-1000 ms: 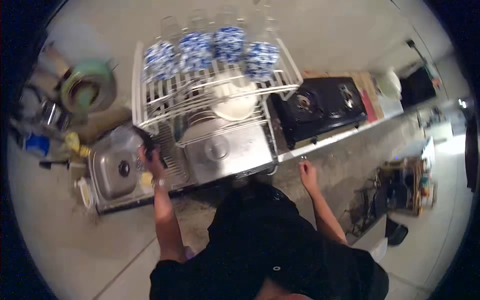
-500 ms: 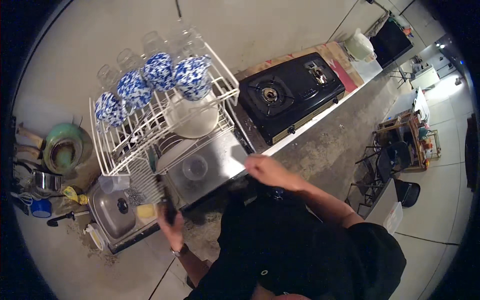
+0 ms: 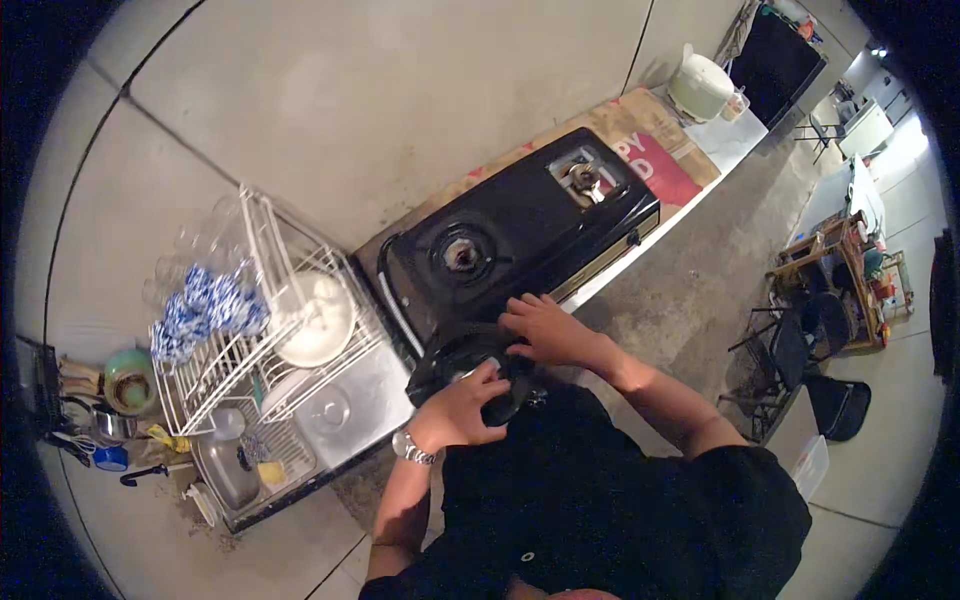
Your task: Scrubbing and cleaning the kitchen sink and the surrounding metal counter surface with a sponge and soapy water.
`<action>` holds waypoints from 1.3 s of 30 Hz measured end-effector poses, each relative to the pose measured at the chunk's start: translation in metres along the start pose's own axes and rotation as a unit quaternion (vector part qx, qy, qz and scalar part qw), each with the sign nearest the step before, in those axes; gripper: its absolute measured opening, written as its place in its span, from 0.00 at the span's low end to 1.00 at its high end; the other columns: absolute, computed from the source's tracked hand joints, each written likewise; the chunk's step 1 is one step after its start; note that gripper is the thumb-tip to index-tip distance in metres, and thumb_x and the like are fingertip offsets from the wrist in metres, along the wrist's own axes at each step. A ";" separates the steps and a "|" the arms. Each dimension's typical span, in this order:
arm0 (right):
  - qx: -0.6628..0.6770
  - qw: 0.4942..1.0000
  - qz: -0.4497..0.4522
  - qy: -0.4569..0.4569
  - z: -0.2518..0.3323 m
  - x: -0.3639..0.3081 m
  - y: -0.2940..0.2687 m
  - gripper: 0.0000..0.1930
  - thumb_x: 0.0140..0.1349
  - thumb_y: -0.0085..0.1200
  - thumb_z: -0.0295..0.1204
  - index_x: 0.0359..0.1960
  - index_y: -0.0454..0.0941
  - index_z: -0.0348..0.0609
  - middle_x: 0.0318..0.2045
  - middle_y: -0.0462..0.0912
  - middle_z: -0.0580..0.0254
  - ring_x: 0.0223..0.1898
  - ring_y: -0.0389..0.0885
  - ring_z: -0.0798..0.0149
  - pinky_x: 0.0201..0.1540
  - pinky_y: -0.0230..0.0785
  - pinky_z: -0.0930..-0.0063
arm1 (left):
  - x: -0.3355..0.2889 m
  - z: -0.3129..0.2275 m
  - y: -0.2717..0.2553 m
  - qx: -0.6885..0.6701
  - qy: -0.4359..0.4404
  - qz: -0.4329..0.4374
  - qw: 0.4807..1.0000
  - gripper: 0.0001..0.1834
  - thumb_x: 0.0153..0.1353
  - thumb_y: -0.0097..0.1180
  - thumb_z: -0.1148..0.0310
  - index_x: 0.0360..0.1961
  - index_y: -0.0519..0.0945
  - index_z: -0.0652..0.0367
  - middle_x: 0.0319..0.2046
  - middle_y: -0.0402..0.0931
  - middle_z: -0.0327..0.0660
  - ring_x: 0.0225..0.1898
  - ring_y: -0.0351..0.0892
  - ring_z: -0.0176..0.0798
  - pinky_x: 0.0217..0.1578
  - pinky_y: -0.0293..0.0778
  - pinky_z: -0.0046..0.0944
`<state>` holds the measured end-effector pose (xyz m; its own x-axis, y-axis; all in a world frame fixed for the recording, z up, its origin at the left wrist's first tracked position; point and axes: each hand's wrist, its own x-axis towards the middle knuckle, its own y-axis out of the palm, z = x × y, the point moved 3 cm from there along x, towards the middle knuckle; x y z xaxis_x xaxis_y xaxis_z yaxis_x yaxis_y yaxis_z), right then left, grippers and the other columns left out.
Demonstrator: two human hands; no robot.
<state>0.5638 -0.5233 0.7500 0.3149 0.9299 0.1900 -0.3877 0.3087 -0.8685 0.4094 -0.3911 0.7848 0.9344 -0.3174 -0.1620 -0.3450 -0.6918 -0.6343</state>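
My left hand [image 3: 455, 408], with a metal-band watch [image 3: 412, 448] at the wrist, is closed on a dark black item [image 3: 465, 345] in front of my body. Its exact kind is hard to make out against the dark clothing and stove. My right hand [image 3: 548, 332] grips the far right edge of this same item, fingers bent over it. Just beyond both hands lies the black two-burner gas stove [image 3: 520, 215], its left burner [image 3: 461, 254] nearest to them.
Left of the stove stands a white wire dish rack [image 3: 225, 385] with a pale bowl [image 3: 318, 335], glasses and blue-white patterned pieces. A sink [image 3: 222, 470] with a yellow sponge [image 3: 270, 473] sits beyond it. A pale rice cooker [image 3: 700, 85] stands at the counter's far end.
My left hand has come up and right from beside the sink, bringing a black item. My right hand now meets it at the stove's near corner. The view has shifted toward the stove.
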 end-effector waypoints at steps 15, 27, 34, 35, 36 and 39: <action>-0.109 0.969 -0.198 0.100 -0.316 -0.065 -0.127 0.13 0.57 0.59 0.37 0.28 0.72 0.40 0.31 0.73 0.51 0.38 0.73 0.46 0.41 0.65 0.54 | 0.267 -0.060 0.002 0.081 0.024 -0.208 0.974 0.36 0.53 0.68 0.57 0.61 0.67 0.56 0.57 0.65 0.51 0.59 0.66 0.59 0.59 0.67 0.47; -0.106 0.964 -0.237 0.053 -0.501 -0.038 -0.054 0.10 0.60 0.56 0.30 0.29 0.67 0.40 0.30 0.70 0.51 0.36 0.70 0.44 0.37 0.63 0.51 | 0.032 0.057 0.126 -0.125 -0.337 -0.333 0.872 0.09 0.66 0.57 0.68 0.42 0.76 0.62 0.36 0.77 0.41 0.38 0.78 0.38 0.42 0.73 0.34; -0.131 0.964 -0.202 0.112 -0.495 -0.028 -0.046 0.08 0.63 0.53 0.30 0.33 0.69 0.38 0.31 0.70 0.48 0.36 0.70 0.43 0.41 0.63 0.51 | -0.022 0.059 0.157 -0.218 -0.416 -0.419 0.777 0.06 0.68 0.54 0.69 0.39 0.76 0.61 0.34 0.77 0.34 0.36 0.74 0.28 0.39 0.72 0.30; -0.131 0.965 -0.201 0.109 -0.494 -0.029 -0.044 0.08 0.63 0.53 0.30 0.33 0.69 0.38 0.31 0.70 0.48 0.36 0.70 0.43 0.41 0.63 0.51 | -0.022 0.058 0.153 -0.195 -0.422 -0.412 0.784 0.06 0.68 0.55 0.68 0.38 0.76 0.61 0.34 0.77 0.34 0.36 0.74 0.28 0.39 0.72 0.30; -0.138 0.970 -0.164 0.115 -0.497 -0.030 -0.039 0.10 0.64 0.52 0.31 0.37 0.70 0.37 0.35 0.71 0.46 0.40 0.71 0.42 0.44 0.65 0.50 | -0.024 0.057 0.149 -0.172 -0.426 -0.405 0.791 0.07 0.68 0.55 0.68 0.38 0.76 0.60 0.34 0.77 0.33 0.35 0.74 0.28 0.39 0.72 0.30; -0.180 0.970 -0.128 0.098 -0.518 -0.042 -0.025 0.12 0.64 0.52 0.32 0.43 0.70 0.35 0.41 0.73 0.44 0.44 0.72 0.41 0.48 0.67 0.50 | -0.033 0.066 0.141 -0.209 -0.395 -0.399 0.801 0.04 0.68 0.54 0.71 0.38 0.76 0.61 0.34 0.77 0.34 0.37 0.75 0.28 0.43 0.72 0.30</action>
<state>1.0089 -0.6736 0.5263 0.5330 0.7653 0.3609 0.0416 0.4023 -0.9146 0.3354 -0.4359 0.6510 0.5803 0.7291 -0.3630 0.5454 -0.6789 -0.4916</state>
